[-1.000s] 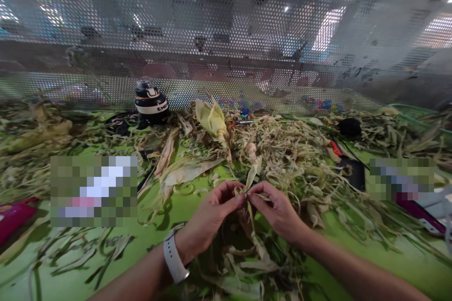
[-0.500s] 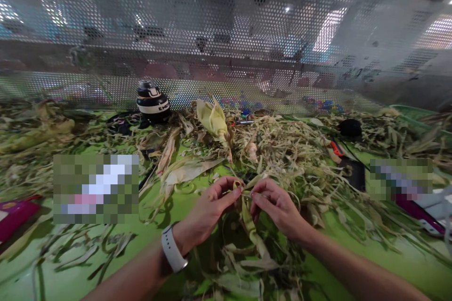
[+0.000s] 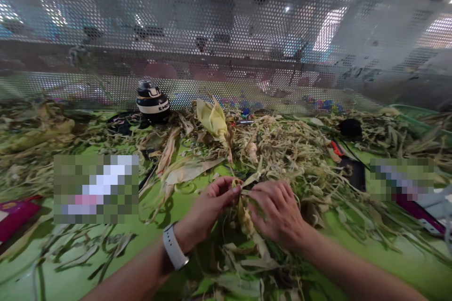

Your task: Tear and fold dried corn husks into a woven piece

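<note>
Just above the green table, my left hand (image 3: 219, 197), with a white watch band (image 3: 174, 247) at its wrist, pinches a pale corn husk strip (image 3: 250, 180) between thumb and fingertips. Close beside it my right hand (image 3: 277, 209) has its fingers curled over the same husk, its thumb lower down. A longer piece of twisted husk (image 3: 259, 244) hangs below the fingers toward the table. What lies inside the right fingers is partly hidden. Beyond the hands rests a larger yellowish husk bundle (image 3: 213, 120) with a narrow tail.
Dry husk strips (image 3: 293, 150) are heaped over the green table (image 3: 141, 254). A black bottle (image 3: 152, 103) stands before a perforated metal screen (image 3: 212, 23). On the right lie a dark flat object (image 3: 353, 174) and a red-handled tool (image 3: 337, 148); a magenta object (image 3: 17, 216) is at left.
My right hand has turned palm-down, its fingers now folded over the husk near the left fingertips. The left hand keeps its pinch almost in place. A husk end now points up between the hands.
</note>
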`<state>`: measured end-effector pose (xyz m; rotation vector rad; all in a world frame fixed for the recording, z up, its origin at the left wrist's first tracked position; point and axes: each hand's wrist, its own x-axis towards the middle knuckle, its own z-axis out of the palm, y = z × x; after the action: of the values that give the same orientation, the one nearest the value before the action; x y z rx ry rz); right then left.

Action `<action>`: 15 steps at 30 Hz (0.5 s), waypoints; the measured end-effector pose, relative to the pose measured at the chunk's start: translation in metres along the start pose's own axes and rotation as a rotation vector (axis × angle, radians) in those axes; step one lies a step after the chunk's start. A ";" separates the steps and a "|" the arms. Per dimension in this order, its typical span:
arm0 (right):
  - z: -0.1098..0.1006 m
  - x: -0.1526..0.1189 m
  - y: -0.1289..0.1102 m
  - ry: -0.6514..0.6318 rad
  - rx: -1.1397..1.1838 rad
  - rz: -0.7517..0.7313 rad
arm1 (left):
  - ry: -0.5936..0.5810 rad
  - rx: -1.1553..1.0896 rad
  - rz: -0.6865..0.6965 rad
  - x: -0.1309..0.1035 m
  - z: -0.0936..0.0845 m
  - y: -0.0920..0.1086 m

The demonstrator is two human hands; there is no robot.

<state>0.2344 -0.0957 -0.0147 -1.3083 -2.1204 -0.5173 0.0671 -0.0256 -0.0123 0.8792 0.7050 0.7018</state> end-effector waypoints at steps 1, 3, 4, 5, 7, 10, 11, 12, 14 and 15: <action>-0.001 0.001 -0.002 0.004 -0.008 -0.080 | 0.006 0.006 0.000 0.000 0.000 0.000; -0.004 0.003 -0.005 -0.011 -0.003 -0.194 | 0.021 0.021 0.002 -0.001 0.002 0.000; -0.004 0.004 -0.006 -0.016 -0.003 -0.225 | 0.027 0.034 0.006 -0.001 0.002 0.000; -0.005 0.005 -0.007 -0.013 -0.009 -0.242 | 0.029 0.049 0.009 -0.002 0.003 0.000; -0.005 0.007 -0.008 -0.009 -0.028 -0.261 | 0.021 0.071 0.017 -0.002 0.003 -0.001; -0.004 0.008 -0.009 -0.027 -0.045 -0.264 | -0.001 0.101 0.031 -0.001 0.002 -0.004; -0.005 0.008 -0.010 -0.031 -0.043 -0.266 | -0.009 0.118 0.042 -0.001 0.001 -0.005; -0.005 0.009 -0.010 -0.029 -0.036 -0.272 | -0.022 0.138 0.054 0.000 0.001 -0.006; -0.006 0.008 -0.008 -0.006 -0.013 -0.293 | -0.056 0.164 0.077 0.001 0.000 -0.007; -0.006 0.008 -0.007 0.004 0.004 -0.300 | -0.070 0.170 0.083 0.001 0.000 -0.007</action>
<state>0.2266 -0.0968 -0.0052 -0.9887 -2.3268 -0.6371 0.0695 -0.0281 -0.0185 1.0887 0.6754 0.6885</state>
